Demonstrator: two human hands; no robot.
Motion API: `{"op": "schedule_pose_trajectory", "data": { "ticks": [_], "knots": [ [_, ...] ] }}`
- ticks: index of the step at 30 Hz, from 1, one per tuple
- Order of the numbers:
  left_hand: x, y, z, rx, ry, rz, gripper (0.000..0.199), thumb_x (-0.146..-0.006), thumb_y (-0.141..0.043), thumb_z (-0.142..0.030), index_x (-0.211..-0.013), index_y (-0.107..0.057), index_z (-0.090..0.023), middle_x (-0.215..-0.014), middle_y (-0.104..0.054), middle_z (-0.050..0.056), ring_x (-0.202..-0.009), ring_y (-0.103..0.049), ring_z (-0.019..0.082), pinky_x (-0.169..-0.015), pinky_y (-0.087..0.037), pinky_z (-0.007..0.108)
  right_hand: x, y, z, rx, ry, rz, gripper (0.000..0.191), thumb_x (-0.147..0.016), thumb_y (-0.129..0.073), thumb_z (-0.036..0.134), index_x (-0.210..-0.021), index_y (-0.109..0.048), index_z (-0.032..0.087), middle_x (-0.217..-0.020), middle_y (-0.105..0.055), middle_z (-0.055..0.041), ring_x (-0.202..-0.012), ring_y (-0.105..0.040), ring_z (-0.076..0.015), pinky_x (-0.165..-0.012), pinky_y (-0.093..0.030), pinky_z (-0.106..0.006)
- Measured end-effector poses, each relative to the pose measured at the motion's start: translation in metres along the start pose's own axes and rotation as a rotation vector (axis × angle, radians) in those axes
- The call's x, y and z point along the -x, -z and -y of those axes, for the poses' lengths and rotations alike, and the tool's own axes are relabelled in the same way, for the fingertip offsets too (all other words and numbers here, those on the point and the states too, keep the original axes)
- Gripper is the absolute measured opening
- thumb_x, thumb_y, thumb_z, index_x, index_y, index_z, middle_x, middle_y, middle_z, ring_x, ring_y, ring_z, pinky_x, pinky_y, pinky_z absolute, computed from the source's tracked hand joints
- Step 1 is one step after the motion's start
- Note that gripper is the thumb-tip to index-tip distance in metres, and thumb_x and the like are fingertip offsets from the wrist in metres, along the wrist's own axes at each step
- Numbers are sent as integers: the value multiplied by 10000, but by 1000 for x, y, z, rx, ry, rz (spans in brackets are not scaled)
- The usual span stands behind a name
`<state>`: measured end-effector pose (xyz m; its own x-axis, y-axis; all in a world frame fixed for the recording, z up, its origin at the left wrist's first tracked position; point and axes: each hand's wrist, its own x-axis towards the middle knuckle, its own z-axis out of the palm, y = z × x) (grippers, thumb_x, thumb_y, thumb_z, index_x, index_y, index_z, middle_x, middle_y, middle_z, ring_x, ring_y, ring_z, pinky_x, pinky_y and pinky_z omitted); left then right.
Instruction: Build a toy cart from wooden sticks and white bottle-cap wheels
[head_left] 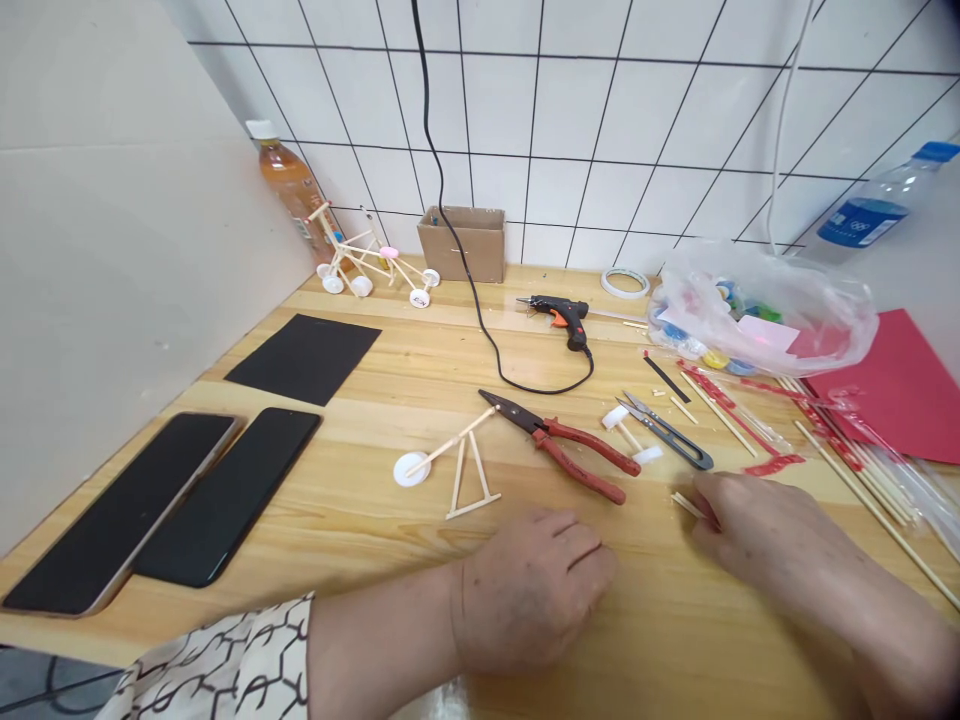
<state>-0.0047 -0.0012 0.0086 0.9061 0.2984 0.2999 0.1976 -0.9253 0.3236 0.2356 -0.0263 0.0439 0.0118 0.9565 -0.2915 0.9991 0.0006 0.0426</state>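
A wooden table (360, 550) is covered with scattered items. Two phones (124, 510) and a black sheet (304, 358) are laid at the left, a stick model tricycle (375, 255) and a cardboard box (463, 245) at the far side. Pliers (551, 432) are placed centrally; at the right, what seem to be bottle caps are held in a plastic bag (765, 300).

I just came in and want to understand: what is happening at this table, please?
The right hand has a short stick in its grip. The left hand rests on the table, near a small stick frame with one white wheel. Pliers lie just beyond.
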Motion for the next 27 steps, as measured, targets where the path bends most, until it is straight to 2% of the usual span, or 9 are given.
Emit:
{"op": "schedule_pose_trajectory", "data": {
  "ticks": [3, 9, 11, 13, 15, 18, 21, 27],
  "knots": [
    [0, 0, 1, -6, -16, 4, 88, -837, -450, -157, -847, -531, -122, -804, -576, 61, -727, -494, 149, -672, -449, 279, -1, -3, -2, -2, -12, -38, 156, -693, -480, 174, -546, -488, 225, -529, -578, -21, -438, -496, -165, -433, -203, -262],
    [1, -2, 2, -8, -29, -21, 101, -830, -455, -159, -848, -542, -111, -795, -573, 63, -726, -492, 157, -665, -447, 287, -2, -3, -4, -4, -17, -23, 165, -708, -480, 217, -544, -475, 222, -532, -582, -18, -446, -515, -170, -433, -236, -261],
    [1, -2, 1, -11, -29, -21, 104, -833, -451, -159, -848, -542, -113, -796, -575, 62, -722, -494, 155, -662, -448, 286, -1, 1, -4, -74, -30, -84, 141, -704, -490, 237, -563, -483, 225, -508, -566, -7, -437, -508, -162, -428, -273, -259],
    [0, -1, 1, -6, -18, -21, 113, -841, -441, -166, -846, -542, -116, -799, -579, 64, -714, -498, 151, -655, -448, 281, 0, 6, 0, -234, 23, -180, 100, -705, -488, 236, -606, -501, 226, -498, -546, 10, -439, -501, -145, -430, -322, -251],
    [-1, 1, -1, 5, 6, -28, 130, -852, -428, -174, -834, -544, -119, -791, -585, 63, -711, -505, 149, -652, -447, 278, 3, 8, 9, -436, 144, -250, 95, -735, -468, 229, -650, -509, 223, -513, -529, 22, -456, -492, -125, -436, -362, -232],
    [-3, 5, -3, 39, 58, -53, 162, -869, -402, -177, -836, -550, -119, -779, -597, 59, -714, -519, 147, -657, -445, 270, 6, 3, 25, -627, 314, -234, 107, -769, -464, 194, -668, -490, 215, -546, -513, 26, -490, -483, -108, -448, -390, -207],
    [-4, 7, -3, 70, 116, -85, 185, -882, -379, -169, -859, -554, -114, -778, -604, 58, -740, -536, 147, -676, -450, 263, 9, -8, 39, -689, 402, -181, 107, -754, -465, 112, -730, -486, 215, -607, -536, 27, -538, -508, -104, -503, -425, -204],
    [-3, 5, -1, 58, 164, -140, 188, -881, -392, -187, -828, -558, -116, -757, -599, 55, -692, -516, 151, -610, -438, 262, 12, -21, 48, -686, 435, -172, 149, -742, -448, 69, -772, -482, 211, -718, -611, -6, -635, -570, -123, -591, -464, -233]
  ]
}}
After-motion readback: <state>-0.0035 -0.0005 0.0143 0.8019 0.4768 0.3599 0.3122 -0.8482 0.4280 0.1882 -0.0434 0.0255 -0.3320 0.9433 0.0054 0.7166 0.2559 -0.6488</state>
